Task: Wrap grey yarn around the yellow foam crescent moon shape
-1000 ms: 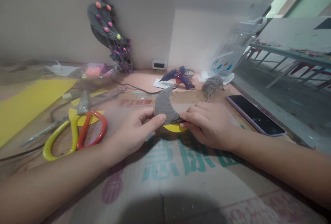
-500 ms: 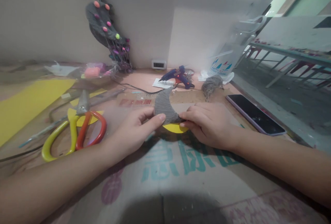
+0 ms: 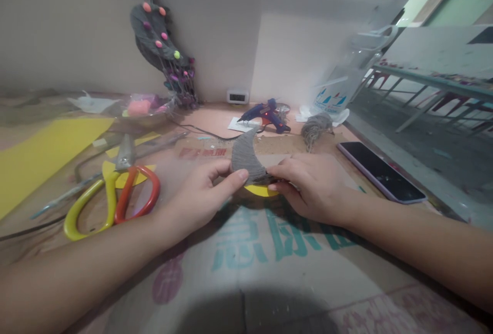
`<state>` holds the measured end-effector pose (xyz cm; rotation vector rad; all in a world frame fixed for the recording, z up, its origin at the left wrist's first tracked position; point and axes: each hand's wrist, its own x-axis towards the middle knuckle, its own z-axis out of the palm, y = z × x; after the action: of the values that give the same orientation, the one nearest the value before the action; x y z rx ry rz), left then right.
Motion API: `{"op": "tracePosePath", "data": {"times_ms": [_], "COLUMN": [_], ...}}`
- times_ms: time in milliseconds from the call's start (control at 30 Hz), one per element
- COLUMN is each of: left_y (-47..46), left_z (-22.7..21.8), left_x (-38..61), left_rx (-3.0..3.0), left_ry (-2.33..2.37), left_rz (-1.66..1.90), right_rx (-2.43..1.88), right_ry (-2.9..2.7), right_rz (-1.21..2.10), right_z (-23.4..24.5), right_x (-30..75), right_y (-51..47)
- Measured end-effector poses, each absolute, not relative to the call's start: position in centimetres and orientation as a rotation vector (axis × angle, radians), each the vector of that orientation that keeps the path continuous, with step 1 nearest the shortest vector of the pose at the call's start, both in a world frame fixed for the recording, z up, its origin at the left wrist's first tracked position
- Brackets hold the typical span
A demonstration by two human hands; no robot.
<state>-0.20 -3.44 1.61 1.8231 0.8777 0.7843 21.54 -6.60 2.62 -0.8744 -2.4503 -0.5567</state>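
A crescent (image 3: 245, 155) wrapped in grey yarn is held above the cardboard, its pointed tip facing away from me. Along its near edge a strip of yellow card (image 3: 262, 190) shows bare. My left hand (image 3: 208, 187) grips the crescent's left side between thumb and fingers. At the lower right end, my right hand (image 3: 311, 185) pinches the yarn-wrapped edge, its thumb close to the yellow part. Whether a loose strand lies between the right fingers is too small to tell.
Scissors (image 3: 136, 190) with yellow and red handles lie left, near yellow card (image 3: 46, 154). Behind are a blue glue gun (image 3: 265, 113), a grey yarn bundle (image 3: 316, 131) and a bottle (image 3: 342, 82). A phone (image 3: 379, 169) lies right. A decorated grey crescent (image 3: 154, 36) hangs at the wall.
Both hands keep their grip on the crescent and have hardly moved. Slightly less of the yellow strip shows by the right fingers. The whole view has shifted a little.
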Motion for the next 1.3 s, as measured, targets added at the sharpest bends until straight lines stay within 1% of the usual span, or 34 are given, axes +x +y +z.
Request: {"op": "tracePosePath", "data": {"times_ms": [167, 433, 733, 1300], "left_y": [-3.41, -3.48, -3.45, -3.37], "left_z": [1.55, 1.46, 1.39, 1.47], "left_x": [-0.23, -0.27, -0.3, -0.36], "left_rx": [1.798, 1.795, 1.79, 1.812], "left_ry": [0.849, 0.837, 0.806, 0.846], "left_rz": [0.783, 0.773, 0.777, 0.752], "right_rx": [-0.896, -0.883, -0.844, -0.867], "right_ry": [-2.441, -2.43, -2.448, -2.488], "right_rz": [-0.549, -0.405, -0.516, -0.565], "right_z": [2.73, 2.75, 2.58, 2.59], "right_x": [21.46, 21.62, 21.7, 21.56], "right_y": [-6.69, -6.67, -6.51, -6.6]}}
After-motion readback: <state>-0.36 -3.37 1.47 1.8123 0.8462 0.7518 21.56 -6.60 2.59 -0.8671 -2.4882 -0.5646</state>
